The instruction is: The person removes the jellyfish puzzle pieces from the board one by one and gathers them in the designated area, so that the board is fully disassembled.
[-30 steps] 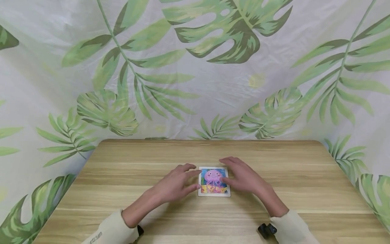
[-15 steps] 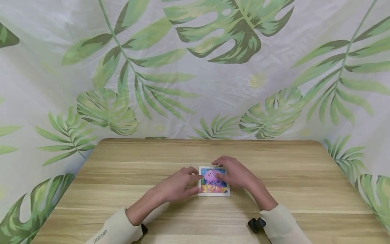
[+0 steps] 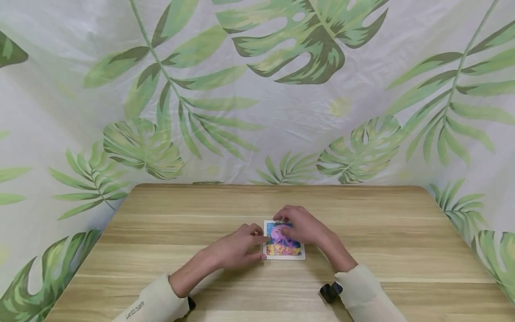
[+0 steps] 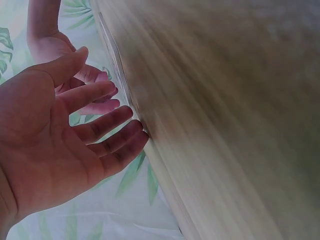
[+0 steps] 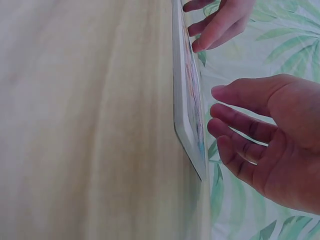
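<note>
Left hand beside, right hand over the jellyfish picture board, fingers loosely open; uneven nudging could skew it.

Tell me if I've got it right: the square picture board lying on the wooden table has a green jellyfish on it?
Almost! The jellyfish isn't green; it's pink, as the head view shows. The rest is right: it's on the square picture board, which lies on the wooden table.
</note>
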`<action>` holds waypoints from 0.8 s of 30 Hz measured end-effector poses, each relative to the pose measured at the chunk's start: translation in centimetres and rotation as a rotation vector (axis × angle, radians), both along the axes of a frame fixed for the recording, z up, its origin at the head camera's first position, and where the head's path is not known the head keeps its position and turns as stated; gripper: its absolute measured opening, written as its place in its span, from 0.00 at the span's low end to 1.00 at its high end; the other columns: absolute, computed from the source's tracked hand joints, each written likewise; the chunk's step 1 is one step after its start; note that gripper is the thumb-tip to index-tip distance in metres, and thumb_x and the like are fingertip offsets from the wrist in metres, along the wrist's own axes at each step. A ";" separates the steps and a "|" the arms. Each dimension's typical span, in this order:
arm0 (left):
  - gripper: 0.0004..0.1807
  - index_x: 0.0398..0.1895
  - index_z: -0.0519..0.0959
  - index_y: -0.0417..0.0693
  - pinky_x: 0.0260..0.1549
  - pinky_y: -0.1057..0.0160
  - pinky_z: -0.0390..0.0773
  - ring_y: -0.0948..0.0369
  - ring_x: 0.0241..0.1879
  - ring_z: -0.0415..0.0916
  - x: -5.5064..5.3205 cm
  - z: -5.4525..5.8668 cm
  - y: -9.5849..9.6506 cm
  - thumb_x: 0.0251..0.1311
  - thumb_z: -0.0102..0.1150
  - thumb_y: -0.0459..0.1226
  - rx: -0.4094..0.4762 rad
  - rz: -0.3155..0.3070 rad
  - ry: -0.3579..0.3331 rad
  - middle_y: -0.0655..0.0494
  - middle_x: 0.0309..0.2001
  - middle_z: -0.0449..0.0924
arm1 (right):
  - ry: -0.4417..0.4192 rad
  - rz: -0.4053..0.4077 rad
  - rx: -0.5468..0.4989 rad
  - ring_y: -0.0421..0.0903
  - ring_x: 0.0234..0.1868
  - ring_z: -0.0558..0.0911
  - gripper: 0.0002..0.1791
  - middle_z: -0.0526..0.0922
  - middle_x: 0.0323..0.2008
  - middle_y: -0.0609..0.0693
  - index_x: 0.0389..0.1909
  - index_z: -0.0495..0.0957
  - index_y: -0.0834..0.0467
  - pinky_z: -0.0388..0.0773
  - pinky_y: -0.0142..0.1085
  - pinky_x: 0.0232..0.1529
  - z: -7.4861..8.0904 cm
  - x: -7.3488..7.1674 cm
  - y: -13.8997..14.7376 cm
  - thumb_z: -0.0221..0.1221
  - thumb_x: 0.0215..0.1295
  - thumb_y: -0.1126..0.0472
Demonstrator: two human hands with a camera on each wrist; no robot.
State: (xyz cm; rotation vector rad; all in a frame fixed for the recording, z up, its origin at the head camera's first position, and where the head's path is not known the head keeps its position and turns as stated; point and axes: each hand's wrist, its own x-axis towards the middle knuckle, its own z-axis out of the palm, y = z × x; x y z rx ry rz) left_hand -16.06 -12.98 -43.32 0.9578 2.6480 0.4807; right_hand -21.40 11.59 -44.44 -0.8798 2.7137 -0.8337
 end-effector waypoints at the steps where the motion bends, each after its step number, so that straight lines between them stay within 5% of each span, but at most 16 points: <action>1: 0.28 0.73 0.79 0.46 0.69 0.46 0.78 0.49 0.67 0.74 0.0 0.0 0.0 0.76 0.64 0.48 -0.007 -0.001 -0.003 0.45 0.69 0.76 | -0.008 -0.001 -0.005 0.50 0.55 0.85 0.16 0.88 0.54 0.52 0.59 0.85 0.59 0.83 0.50 0.60 -0.1 -0.1 -0.1 0.67 0.72 0.65; 13: 0.33 0.78 0.74 0.51 0.72 0.44 0.76 0.46 0.76 0.66 0.3 0.2 0.0 0.77 0.61 0.54 -0.129 -0.020 -0.033 0.45 0.78 0.67 | -0.044 0.002 -0.004 0.48 0.49 0.84 0.15 0.87 0.48 0.51 0.57 0.86 0.61 0.84 0.47 0.55 -0.3 -0.8 -1.0 0.68 0.71 0.67; 24: 0.33 0.78 0.73 0.51 0.70 0.43 0.78 0.45 0.77 0.65 0.9 1.3 0.3 0.76 0.62 0.53 -0.127 -0.005 -0.076 0.45 0.80 0.65 | -0.063 0.026 0.007 0.47 0.46 0.82 0.14 0.86 0.45 0.52 0.53 0.88 0.61 0.83 0.45 0.53 -0.4 -1.3 -1.4 0.68 0.68 0.69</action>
